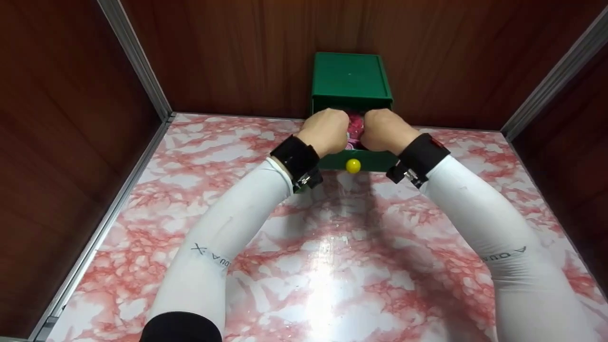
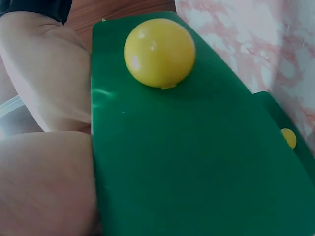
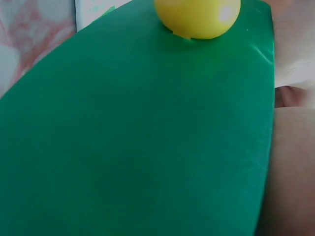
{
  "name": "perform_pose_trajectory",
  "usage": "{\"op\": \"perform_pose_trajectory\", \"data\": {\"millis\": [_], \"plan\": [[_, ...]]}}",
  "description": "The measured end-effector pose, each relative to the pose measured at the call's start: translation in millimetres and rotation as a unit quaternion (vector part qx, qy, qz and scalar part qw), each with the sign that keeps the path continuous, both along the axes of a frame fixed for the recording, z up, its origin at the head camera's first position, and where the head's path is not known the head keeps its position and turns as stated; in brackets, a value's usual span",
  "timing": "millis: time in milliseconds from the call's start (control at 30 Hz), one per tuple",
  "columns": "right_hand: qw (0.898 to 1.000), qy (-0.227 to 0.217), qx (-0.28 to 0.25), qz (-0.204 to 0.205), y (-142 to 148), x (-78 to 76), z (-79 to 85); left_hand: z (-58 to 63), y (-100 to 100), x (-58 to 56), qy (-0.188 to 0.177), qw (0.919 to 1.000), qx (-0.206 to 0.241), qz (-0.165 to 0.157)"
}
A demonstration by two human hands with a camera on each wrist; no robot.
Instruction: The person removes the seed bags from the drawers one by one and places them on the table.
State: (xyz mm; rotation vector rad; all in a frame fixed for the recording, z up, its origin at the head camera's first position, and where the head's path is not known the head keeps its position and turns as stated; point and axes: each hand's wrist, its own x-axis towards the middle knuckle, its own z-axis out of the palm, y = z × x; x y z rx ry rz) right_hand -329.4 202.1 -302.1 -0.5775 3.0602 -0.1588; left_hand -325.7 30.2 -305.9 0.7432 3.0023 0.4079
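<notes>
A green drawer box [image 1: 350,75] stands against the back wall, its upper drawer [image 1: 375,161] pulled out. On the drawer's green front sits a round yellow knob [image 2: 160,53]. Over the open drawer, my left hand [image 1: 328,130] and right hand [image 1: 384,129] are bent down side by side, behind the top edge of the front. Between them shows something pink and crumpled [image 1: 355,126] inside the drawer. The drawer front and the backs of the hands hide the fingertips, so what they hold cannot be made out.
Lower down, another green front [image 2: 268,101] with a yellow knob [image 2: 289,138] juts out. The box stands on a red-and-white marbled tabletop [image 1: 266,285]. Brown panels [image 1: 228,57] with metal edge strips [image 1: 142,57] enclose the back and both sides.
</notes>
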Motion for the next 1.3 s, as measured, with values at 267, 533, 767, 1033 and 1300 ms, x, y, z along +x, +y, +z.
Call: {"op": "perform_pose_trajectory", "data": {"millis": [267, 533, 767, 1033, 1300], "plan": [[1.000, -0.013, -0.006, -0.004, -4, -2.3, 0.8, 2.3, 2, -2.1, -0.023, 0.9997, -0.008, -0.003], [0.999, -0.019, -0.024, -0.016, -2, -2.8, 1.7, 0.7, 3, -2.1, -0.020, 0.9998, 0.005, 0.004], [0.995, -0.050, -0.067, -0.060, 0, -4.6, 12.1, 4.1, 0, -0.8, -0.021, 0.9988, 0.041, 0.016], [0.983, -0.084, -0.118, -0.114, 4, -6.3, 26.5, 11.4, -11, -2.4, -0.025, 0.9923, 0.101, 0.067], [0.972, -0.105, -0.171, -0.125, 10, -4.2, 32.5, 12.3, -24, -2.6, -0.029, 0.9837, 0.160, 0.076]]}}
